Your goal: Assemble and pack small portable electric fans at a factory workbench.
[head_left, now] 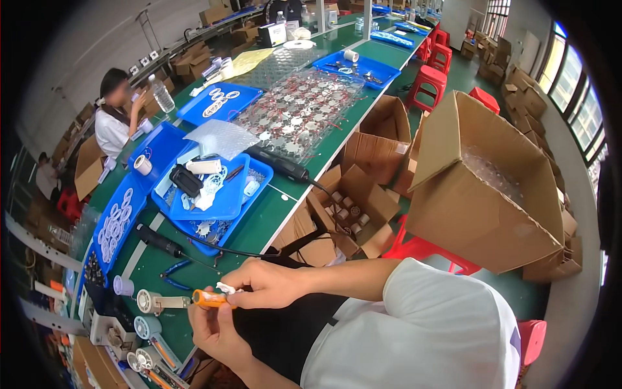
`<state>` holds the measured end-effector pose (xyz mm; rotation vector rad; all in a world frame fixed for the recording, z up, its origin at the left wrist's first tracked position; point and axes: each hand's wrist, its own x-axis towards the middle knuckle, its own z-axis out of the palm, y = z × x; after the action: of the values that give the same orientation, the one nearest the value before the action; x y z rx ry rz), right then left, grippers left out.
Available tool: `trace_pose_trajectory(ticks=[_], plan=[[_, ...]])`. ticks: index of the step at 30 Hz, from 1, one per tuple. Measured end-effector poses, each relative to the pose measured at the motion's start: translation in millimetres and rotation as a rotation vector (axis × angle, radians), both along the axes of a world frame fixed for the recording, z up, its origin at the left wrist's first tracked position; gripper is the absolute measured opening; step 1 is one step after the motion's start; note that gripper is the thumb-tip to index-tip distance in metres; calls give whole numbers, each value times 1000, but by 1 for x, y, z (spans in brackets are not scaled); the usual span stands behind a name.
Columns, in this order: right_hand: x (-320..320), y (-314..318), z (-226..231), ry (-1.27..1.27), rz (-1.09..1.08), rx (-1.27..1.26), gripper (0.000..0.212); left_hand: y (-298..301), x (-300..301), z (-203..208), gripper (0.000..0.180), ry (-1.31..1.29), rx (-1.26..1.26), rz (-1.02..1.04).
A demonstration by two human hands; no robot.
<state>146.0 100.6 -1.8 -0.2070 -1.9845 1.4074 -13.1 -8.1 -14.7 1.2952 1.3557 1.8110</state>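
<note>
Near the table's front edge, my left hand point(219, 334) is closed round an orange cylindrical part point(208, 298) with an open-looking round end. Bent over the same part, my right hand point(269, 285) pinches a crumpled white wad point(225, 288), perhaps tissue or cloth, against or just above it. My right fingertips partly hide the part's near end. Just beyond my hands lie blue-handled pliers point(173, 275) and a black corded electric screwdriver point(159, 240). A cream handheld fan point(150, 301) and a pale blue one point(148, 326) rest left of my left hand.
Blue trays of white rings point(116, 227) and mixed parts point(253, 194) stand on the green table point(269, 223). Farther along, small boards with red wires point(304, 107) cover a clear sheet. Cardboard boxes point(483, 214) and red stools point(429, 84) crowd the right. A person point(107, 129) sits across.
</note>
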Motion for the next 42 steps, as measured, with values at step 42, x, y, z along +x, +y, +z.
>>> trace_pose_trajectory(ticks=[42], plan=[[21, 8, 6, 115, -163, -253, 12, -1, -4, -6, 39, 46, -92, -60]])
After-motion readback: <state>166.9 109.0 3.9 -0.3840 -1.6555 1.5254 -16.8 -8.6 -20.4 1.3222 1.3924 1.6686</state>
